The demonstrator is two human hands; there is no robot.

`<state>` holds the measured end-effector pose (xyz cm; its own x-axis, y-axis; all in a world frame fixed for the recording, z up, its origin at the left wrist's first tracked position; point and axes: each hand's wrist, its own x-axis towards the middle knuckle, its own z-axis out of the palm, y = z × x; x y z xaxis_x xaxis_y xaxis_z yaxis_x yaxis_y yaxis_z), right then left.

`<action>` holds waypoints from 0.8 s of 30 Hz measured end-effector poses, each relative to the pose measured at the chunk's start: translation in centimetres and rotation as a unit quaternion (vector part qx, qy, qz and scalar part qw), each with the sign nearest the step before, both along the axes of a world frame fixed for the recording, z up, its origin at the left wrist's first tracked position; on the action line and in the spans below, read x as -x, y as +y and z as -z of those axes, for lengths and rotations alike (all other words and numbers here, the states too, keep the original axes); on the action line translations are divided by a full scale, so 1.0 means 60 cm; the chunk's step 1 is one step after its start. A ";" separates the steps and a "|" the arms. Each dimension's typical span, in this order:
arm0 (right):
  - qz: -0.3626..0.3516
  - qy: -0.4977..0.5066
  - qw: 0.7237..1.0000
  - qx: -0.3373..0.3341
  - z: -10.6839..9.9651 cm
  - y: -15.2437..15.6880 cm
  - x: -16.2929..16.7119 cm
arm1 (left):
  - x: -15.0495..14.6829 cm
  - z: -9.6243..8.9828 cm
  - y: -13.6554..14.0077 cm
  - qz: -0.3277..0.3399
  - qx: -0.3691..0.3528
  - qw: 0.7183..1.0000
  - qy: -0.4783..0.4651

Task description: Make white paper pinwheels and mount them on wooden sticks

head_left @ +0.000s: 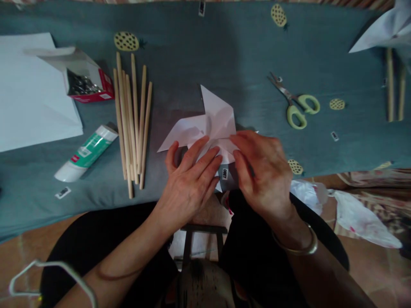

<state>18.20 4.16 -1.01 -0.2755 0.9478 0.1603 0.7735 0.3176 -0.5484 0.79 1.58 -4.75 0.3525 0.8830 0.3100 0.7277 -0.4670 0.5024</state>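
Observation:
A white paper pinwheel [221,115] lies on the cloth near the table's front edge, its folded blades fanned out. My left hand [192,179] rests across its lower part with fingers stretched and slightly spread, pressing on the paper. On the pinwheel's right side, my right hand [261,171] pinches a paper blade between thumb and fingers. The two hands cover much of the lower blades. To the left of my left hand lies a bundle of wooden sticks [133,124]. Scissors [295,102] with light green handles lie beyond my right hand.
A glue stick [86,152] and an open red box [90,83] of small metal pieces are at left, beside white paper sheets [28,98]. Another paper pinwheel [383,30] and sticks [390,85] lie far right. Plastic bags [362,218] are below the table edge.

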 end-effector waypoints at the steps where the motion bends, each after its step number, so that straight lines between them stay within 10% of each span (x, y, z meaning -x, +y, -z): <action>1: -0.017 -0.018 0.999 -0.020 0.000 0.001 0.002 | 0.000 0.000 0.000 0.000 -0.006 1.000 0.004; 24: -0.044 -0.070 0.996 0.022 0.009 0.018 0.024 | 0.000 -0.003 0.003 -0.002 -0.020 0.999 0.028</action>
<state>16.76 5.27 -1.56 -0.3744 0.9244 0.0726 0.8138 0.3651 -0.4522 0.78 1.76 -4.58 0.3663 0.8722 0.3242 0.7568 -0.4820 0.4415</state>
